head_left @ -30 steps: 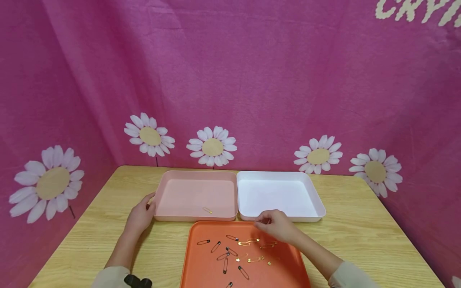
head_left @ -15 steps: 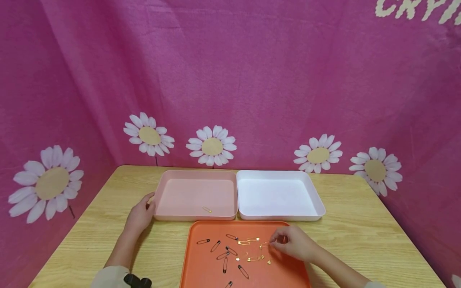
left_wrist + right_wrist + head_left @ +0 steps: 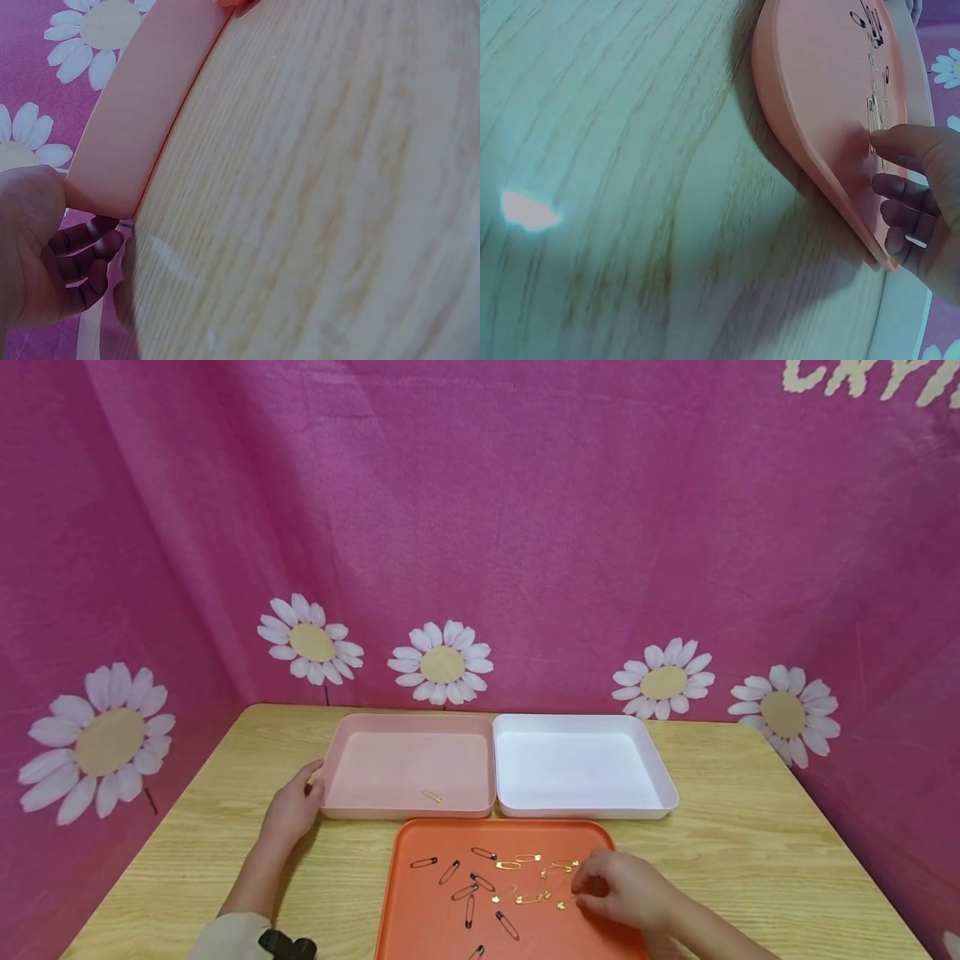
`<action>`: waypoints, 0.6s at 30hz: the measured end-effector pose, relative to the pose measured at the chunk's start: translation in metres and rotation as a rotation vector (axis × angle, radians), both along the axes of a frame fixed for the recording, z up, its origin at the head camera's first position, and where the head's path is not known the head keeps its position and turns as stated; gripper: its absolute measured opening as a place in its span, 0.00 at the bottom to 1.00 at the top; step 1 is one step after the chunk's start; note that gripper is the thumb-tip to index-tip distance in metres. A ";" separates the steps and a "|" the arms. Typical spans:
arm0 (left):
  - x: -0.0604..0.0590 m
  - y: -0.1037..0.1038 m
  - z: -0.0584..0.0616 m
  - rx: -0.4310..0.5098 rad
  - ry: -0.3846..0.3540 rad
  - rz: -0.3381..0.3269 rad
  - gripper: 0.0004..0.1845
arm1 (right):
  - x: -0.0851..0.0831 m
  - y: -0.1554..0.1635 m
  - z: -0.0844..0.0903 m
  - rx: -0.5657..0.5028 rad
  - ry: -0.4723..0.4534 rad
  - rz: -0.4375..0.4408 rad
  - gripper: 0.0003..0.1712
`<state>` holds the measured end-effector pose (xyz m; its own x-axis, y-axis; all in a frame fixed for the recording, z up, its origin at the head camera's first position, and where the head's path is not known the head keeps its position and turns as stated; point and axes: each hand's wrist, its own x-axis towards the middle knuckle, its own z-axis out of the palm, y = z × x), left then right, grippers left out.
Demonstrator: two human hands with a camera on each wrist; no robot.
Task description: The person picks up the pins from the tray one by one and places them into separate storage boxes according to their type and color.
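An orange tray (image 3: 427, 935) at the front centre holds several gold safety pins (image 3: 528, 899) on its right part and several black safety pins (image 3: 470, 912) to the left. My right hand (image 3: 626, 889) hovers over its right side, fingertips beside the gold pins, thumb and fingers apart; the wrist view shows the thumb (image 3: 904, 140) by the pins, contact unclear. My left hand (image 3: 292, 810) touches the left end of a pink tray (image 3: 405, 814), its fingers (image 3: 90, 266) loosely bent around the corner. One gold safety pin (image 3: 432, 796) lies in the pink tray.
A white tray (image 3: 585, 814) stands right of the pink one, side by side with it, behind the orange tray. All sit on a wooden table (image 3: 750, 843). A pink curtain (image 3: 525, 527) with daisies rises behind and along both sides.
My right hand has come back from the near rim of the white tray, moving right and toward me over the gold pins. The left hand stays in place.
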<state>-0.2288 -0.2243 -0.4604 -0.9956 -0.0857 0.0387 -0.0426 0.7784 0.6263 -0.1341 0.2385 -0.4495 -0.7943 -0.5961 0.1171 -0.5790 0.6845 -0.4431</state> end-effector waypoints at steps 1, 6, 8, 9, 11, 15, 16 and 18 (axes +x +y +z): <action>0.000 0.000 0.000 -0.001 0.000 -0.001 0.24 | 0.001 0.000 -0.001 0.011 0.018 0.006 0.04; 0.000 0.000 -0.002 0.002 -0.020 0.006 0.24 | 0.002 -0.002 0.000 0.052 0.038 0.037 0.04; -0.001 0.000 -0.001 0.006 -0.035 0.010 0.24 | 0.002 -0.003 0.001 0.074 0.046 0.046 0.04; -0.001 0.000 -0.001 0.007 -0.040 0.012 0.24 | 0.002 -0.003 0.002 0.083 0.050 0.047 0.05; -0.001 0.000 -0.001 0.007 -0.047 0.014 0.25 | 0.002 -0.004 0.002 0.091 0.043 0.045 0.05; -0.002 0.000 -0.001 0.008 -0.043 0.012 0.24 | 0.001 -0.004 0.002 0.052 -0.032 0.023 0.06; -0.002 0.000 -0.001 0.007 -0.041 0.012 0.24 | 0.000 -0.004 0.002 0.035 -0.061 0.015 0.06; -0.003 -0.001 -0.001 0.008 -0.036 0.012 0.24 | 0.000 -0.004 0.002 0.000 -0.105 0.000 0.07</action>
<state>-0.2316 -0.2252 -0.4617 -0.9952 -0.0982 0.0026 -0.0746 0.7730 0.6300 -0.1343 0.2343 -0.4476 -0.8023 -0.5960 0.0330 -0.5292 0.6847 -0.5011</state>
